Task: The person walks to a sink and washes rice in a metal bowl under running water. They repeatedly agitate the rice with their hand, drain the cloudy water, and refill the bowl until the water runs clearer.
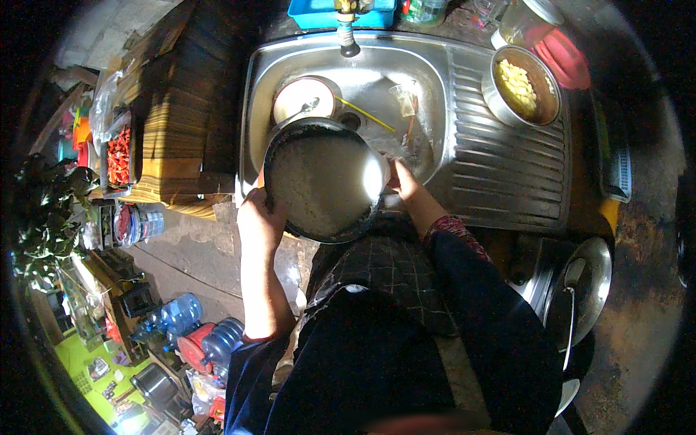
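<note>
A round, dark-rimmed pan (321, 179) is held between both hands over the near edge of the stainless steel sink (440, 109). Its inside looks pale and cloudy; whether that is liquid or bare metal I cannot tell. My left hand (260, 217) grips the left rim, its thumb on the inner side. At the right rim, my right hand (402, 178) holds on, its fingers partly hidden. Beyond the pan in the basin are a white bowl (296, 98) with a spoon (311, 105), a yellow stick (370, 116) and a clear plastic cup (403, 100).
A faucet (349, 46) hangs over the basin. On the ribbed drainboard (505, 174) stands a metal pot (492, 103) of cut yellow pieces (516, 89). A wok (590, 293) with a ladle is at the lower right. Chopped red chillies (118, 157) sit at left.
</note>
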Tool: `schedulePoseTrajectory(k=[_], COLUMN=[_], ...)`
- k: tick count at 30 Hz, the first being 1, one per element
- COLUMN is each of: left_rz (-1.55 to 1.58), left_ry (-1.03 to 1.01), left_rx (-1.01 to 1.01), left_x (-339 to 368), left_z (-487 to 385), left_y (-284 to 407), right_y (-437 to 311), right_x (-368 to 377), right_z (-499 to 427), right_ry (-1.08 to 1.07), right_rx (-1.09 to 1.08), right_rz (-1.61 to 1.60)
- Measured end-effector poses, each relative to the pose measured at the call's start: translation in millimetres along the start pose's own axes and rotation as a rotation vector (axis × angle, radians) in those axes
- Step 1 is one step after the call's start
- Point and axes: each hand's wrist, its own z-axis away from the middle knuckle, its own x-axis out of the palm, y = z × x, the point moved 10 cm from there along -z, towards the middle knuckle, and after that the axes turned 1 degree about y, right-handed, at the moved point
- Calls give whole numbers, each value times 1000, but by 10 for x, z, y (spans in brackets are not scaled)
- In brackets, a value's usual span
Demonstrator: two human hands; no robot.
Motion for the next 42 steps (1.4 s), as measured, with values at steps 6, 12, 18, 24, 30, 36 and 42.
schedulePoseTrajectory(k=[6,12,18,24,30,36,42], left_rz=[-36,-13,-25,-40,-63,-79,-52], left_ry=[19,3,37,-16,6,-23,-23], left_rx=[13,21,53,12,15,-18,-3], left_x=[-5,48,26,53,35,60,81], left_z=[-3,-7,-8,-8,-17,-25,-17], left_y=[-10,-73,2,61,107,95,113], right_y=[-24,-297,-261,-293,-175,-256,-381], right_x=[212,317,286,186,191,329,390], right_z=[160,156,-137,-116,-24,127,118], right_ry=[-98,-259,-318,-309,-196,-347,-413], right_rx=[132,50,-12,-153,130,162,78], right_rz=[75,249,123,242,-56,34,125])
